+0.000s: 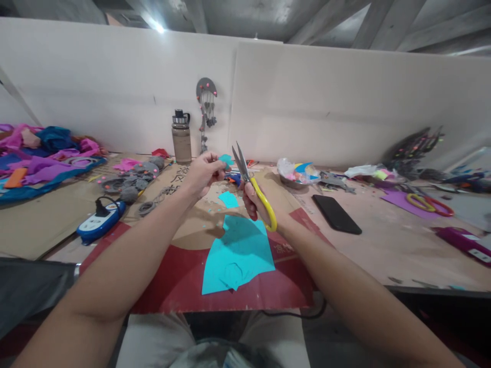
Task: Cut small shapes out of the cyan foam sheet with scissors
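Note:
Between the fingertips of my left hand (207, 174) is a small turquoise cutout (226, 161) with a wavy edge. My right hand (254, 201) grips yellow-handled scissors (263, 197), their blades pointing up and slightly parted just right of the cutout. Below my hands a large turquoise sheet (245, 250) lies on the red and brown cardboard (172, 286), with a drawn outline near its lower edge. A smaller turquoise scrap (229, 200) rests just above that sheet, and tiny bits are scattered around it.
At the back stands a water bottle (181, 138). To the left are a blue power strip (100, 222) and a heap of coloured fabric (49, 158). A black phone (336, 213), a bowl with plastic wrapping (295, 174) and other scissors (429, 204) lie to the right.

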Tool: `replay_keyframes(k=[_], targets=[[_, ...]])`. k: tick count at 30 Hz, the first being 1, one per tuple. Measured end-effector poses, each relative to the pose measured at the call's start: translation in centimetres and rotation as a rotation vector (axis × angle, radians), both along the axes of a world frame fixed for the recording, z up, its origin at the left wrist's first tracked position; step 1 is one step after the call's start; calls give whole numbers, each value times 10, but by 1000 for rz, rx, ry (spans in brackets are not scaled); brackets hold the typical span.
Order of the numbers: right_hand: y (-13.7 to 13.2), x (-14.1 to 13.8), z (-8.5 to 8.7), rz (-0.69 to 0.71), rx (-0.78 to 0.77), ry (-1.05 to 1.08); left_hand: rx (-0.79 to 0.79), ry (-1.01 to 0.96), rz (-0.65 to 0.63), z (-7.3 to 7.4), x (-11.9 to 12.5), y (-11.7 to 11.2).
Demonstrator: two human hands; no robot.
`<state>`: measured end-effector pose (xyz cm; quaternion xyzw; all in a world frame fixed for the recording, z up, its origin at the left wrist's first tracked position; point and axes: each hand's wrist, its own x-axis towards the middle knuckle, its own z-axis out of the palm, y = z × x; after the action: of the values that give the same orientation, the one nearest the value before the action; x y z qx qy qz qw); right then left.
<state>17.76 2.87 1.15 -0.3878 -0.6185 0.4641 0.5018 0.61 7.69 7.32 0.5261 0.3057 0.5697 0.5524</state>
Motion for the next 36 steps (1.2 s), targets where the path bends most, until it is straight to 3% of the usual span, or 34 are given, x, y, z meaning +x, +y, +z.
replay_keyframes(k=[17,28,36], targets=[[-17,2,21,115,16,-175,14,77,-78,-2,-11,11],[-12,5,12,130,46,-203,3,111,-78,0,-13,11],[-10,6,7,112,-24,-184,3,152,-60,3,-12,9]])
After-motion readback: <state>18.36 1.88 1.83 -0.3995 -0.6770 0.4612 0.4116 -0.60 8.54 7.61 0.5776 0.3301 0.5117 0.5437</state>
